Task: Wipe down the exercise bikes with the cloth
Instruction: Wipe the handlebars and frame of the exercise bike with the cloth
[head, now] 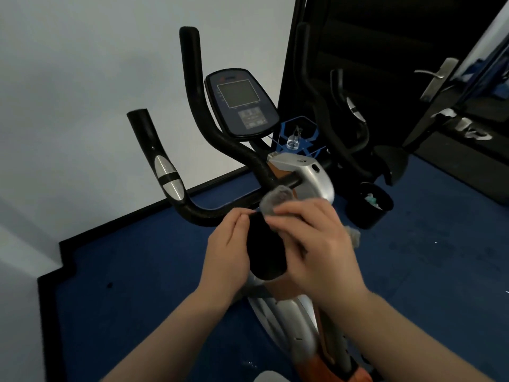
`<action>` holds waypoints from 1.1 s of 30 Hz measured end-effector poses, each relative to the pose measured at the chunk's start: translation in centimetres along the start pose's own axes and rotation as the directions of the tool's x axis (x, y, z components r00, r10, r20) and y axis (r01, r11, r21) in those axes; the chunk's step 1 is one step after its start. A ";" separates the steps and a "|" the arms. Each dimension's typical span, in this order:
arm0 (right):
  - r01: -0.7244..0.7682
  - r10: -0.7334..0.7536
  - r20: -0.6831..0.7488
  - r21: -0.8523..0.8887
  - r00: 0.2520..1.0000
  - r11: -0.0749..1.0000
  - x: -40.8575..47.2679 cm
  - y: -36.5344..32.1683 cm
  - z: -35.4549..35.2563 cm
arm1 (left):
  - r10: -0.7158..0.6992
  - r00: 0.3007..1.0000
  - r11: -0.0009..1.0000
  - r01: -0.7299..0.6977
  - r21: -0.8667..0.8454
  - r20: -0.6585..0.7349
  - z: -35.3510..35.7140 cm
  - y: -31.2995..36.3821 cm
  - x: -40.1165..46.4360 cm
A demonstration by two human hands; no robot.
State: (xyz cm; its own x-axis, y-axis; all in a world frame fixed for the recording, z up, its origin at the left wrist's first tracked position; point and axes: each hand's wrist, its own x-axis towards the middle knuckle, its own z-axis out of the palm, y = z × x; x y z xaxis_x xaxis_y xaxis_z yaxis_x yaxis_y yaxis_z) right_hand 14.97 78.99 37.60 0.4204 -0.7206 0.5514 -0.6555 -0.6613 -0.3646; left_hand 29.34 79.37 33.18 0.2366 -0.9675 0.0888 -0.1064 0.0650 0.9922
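Both hands are working just below the handlebar (220, 216) of the exercise bike (303, 177), right in front of the silver stem housing. The right hand (316, 244) is curled loosely over a grey cloth (275, 198), fingers bent and pressing it down; a fluffy corner is sticking up above the fingers toward the handlebar, and another tuft is poking out past the far side of that hand. The left hand (225, 249) is partly closed, fingertips pinching or steadying the top edge of a dark rounded object (265, 249) sitting between the two hands; cannot tell whether this is a bike part or something held. The cloth is looking grey, soft and fuzzy, bunched rather than spread flat, blurred by motion. Risks: with the cloth bunched like this only a small patch is making contact, so parts of the handlebar bend could be getting skipped; the loose tuft could be snagging on the stem housing or slipping out of the light grip. The console (242, 102) is sitting above the handlebar, and a careless swipe upward could be pressing its buttons. A black bin (369, 205) is standing on the blue floor (137, 285) to the right of the stem.
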 end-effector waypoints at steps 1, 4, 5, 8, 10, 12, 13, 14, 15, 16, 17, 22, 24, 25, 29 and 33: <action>0.022 -0.020 0.039 -0.039 0.999 0.999 0.8 -0.1 0.4 | -0.005 1.000 1.000 0.005 -0.020 0.004 0.0 0.0 0.0; 0.049 -0.013 0.206 -0.173 0.978 0.984 1.1 -0.1 1.2 | -0.007 0.999 0.999 0.008 -0.036 0.041 -0.5 -0.1 0.0; 0.049 -0.005 0.232 -0.186 0.973 0.981 0.4 0.0 1.1 | 0.007 0.999 1.000 -0.006 -0.012 0.052 -0.7 -0.1 0.0; 0.018 0.027 0.253 -0.177 0.967 0.984 -2.0 0.0 -0.1 | -0.003 0.998 1.000 0.002 0.007 0.063 -0.9 -0.1 -0.1; -0.067 0.088 0.210 -0.104 0.974 0.992 -2.0 -0.2 -1.1 | -0.032 0.998 0.999 0.032 0.004 0.053 -0.8 -0.2 -0.3; -0.096 0.095 0.121 -0.004 0.988 0.995 -0.1 -0.7 -1.2 | -0.038 0.998 0.999 0.037 0.015 0.044 -0.7 -0.3 -0.4; -0.074 0.073 0.099 0.011 0.992 0.997 1.2 -0.9 -1.0 | -0.037 0.998 0.999 0.037 0.009 0.042 -0.6 -0.3 -0.4; -0.046 0.046 0.128 -0.001 0.991 0.999 2.4 -1.1 -0.7 | -0.037 0.999 0.999 0.038 -0.001 0.039 -0.6 -0.2 -0.4; -0.016 0.024 0.206 -0.040 0.978 0.999 3.2 -1.3 -0.3 | -0.039 0.998 0.999 0.039 -0.005 0.039 -0.6 -0.1 -0.5; 0.005 0.022 0.285 -0.093 0.958 0.996 3.6 -1.3 -0.1 | -0.042 0.998 0.999 0.042 0.000 0.041 -0.7 -0.1 -0.5; 0.001 0.039 0.318 -0.126 0.947 0.992 3.5 -1.1 0.1 | -0.044 0.998 0.999 0.044 0.013 0.049 -0.8 0.0 -0.5; -0.246 0.252 0.105 -0.067 0.962 0.967 0.1 0.3 -1.0 | -0.033 0.996 0.998 0.028 0.059 0.082 -1.1 -0.2 -0.3; -0.381 0.382 0.129 -0.032 0.915 0.924 -1.8 1.4 -1.6 | -0.042 0.996 0.998 0.038 0.055 0.081 -1.0 -0.3 -0.4; -0.448 0.443 0.167 -0.010 0.881 0.894 -2.7 1.9 -1.8 | -0.051 0.995 0.998 0.047 0.051 0.080 -1.0 -0.4 -0.4; -0.493 0.511 -0.074 0.176 0.856 0.852 -2.8 1.6 -1.5 | -0.044 0.996 0.998 0.041 0.048 0.075 -0.9 -0.4 -0.3; -0.362 0.382 -0.200 0.130 0.902 0.923 -1.5 -0.6 1.0 | -0.046 0.997 0.998 0.043 0.042 0.060 -0.7 -0.4 -0.4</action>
State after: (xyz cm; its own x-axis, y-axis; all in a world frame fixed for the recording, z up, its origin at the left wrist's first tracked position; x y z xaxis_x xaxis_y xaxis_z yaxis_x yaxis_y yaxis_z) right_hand 15.33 80.31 36.25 0.0033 -0.8611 0.5085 -0.6754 -0.3769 -0.6338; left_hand 29.96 79.89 32.79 0.1824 -0.9825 0.0379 -0.1366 0.0129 0.9905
